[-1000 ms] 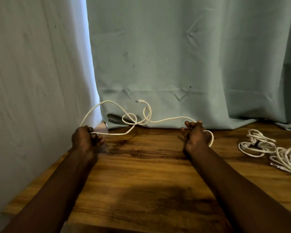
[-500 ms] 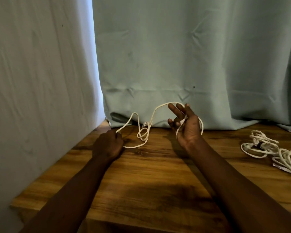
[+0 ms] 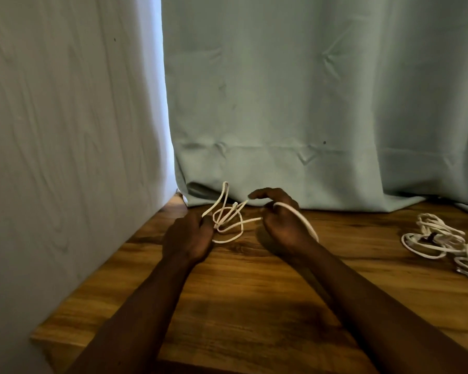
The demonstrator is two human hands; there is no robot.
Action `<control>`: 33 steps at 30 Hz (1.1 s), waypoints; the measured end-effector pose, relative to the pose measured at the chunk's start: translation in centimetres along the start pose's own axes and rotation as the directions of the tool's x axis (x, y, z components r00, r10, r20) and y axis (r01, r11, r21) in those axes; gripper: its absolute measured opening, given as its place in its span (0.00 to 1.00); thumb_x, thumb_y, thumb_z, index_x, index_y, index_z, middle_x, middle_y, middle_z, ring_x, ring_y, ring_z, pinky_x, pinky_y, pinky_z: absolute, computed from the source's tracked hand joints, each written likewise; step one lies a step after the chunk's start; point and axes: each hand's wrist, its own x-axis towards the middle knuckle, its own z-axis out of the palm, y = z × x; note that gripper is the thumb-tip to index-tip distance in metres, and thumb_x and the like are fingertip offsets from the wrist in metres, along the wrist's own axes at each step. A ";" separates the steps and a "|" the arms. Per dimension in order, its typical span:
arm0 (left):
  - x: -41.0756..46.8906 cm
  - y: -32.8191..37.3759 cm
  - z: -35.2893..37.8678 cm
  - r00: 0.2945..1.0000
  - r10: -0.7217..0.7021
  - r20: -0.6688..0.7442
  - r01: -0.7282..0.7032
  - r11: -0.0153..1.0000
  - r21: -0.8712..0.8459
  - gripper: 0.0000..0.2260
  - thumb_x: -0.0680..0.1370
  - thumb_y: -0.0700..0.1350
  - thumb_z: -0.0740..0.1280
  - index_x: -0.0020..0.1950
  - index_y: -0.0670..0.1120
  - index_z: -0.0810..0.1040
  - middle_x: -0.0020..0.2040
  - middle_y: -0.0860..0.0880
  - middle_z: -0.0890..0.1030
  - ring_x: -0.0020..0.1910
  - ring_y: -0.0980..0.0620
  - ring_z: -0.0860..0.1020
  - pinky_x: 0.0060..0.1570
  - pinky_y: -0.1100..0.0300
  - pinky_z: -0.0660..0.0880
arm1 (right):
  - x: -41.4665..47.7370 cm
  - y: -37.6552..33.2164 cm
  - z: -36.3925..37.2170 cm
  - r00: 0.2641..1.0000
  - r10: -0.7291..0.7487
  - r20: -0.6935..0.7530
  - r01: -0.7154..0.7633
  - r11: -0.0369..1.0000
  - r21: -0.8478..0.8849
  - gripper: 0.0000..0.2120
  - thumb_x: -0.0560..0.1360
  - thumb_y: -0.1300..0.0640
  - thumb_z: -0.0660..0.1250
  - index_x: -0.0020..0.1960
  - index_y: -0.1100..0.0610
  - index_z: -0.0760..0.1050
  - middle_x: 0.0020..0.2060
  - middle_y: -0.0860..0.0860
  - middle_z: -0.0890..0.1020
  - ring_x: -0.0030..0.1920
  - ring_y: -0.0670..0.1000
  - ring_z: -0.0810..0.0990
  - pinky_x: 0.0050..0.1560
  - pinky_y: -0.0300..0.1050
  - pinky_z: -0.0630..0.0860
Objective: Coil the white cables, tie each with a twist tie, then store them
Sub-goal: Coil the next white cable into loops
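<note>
Backdrop: pale green curtain hanging down to the back edge of a wooden table, with a whitish wall along the left side.
Cable in hand: white cable bunched in loose, untidy loops between the two hands, partly lifted off the wood, one loop standing up in front of the curtain hem.
Left hand: near the back left corner, knuckles up, fingers curled and gripping the cable at the left edge of the tangle.
Right hand: just right of the tangle, fingers curled on a strand, forefinger reaching out; a loop of the cable runs over its back towards the wrist.
Gap between hands: small, filled by the loops.
Off to the right: coiled cables lying on the table, well apart from both hands, one bundle with a dark tie at its middle.
</note>
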 end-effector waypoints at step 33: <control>8.0 -0.2 -8.9 0.861 -0.426 0.280 0.271 -0.083 -0.959 0.09 0.73 0.41 0.55 0.34 0.49 0.62 0.22 0.53 0.56 0.17 0.54 0.54 0.21 0.69 0.50 | 2.5 5.7 -4.8 0.629 0.769 -0.111 -0.404 0.446 0.798 0.04 0.80 0.59 0.69 0.51 0.50 0.79 0.34 0.49 0.74 0.23 0.46 0.64 0.25 0.38 0.62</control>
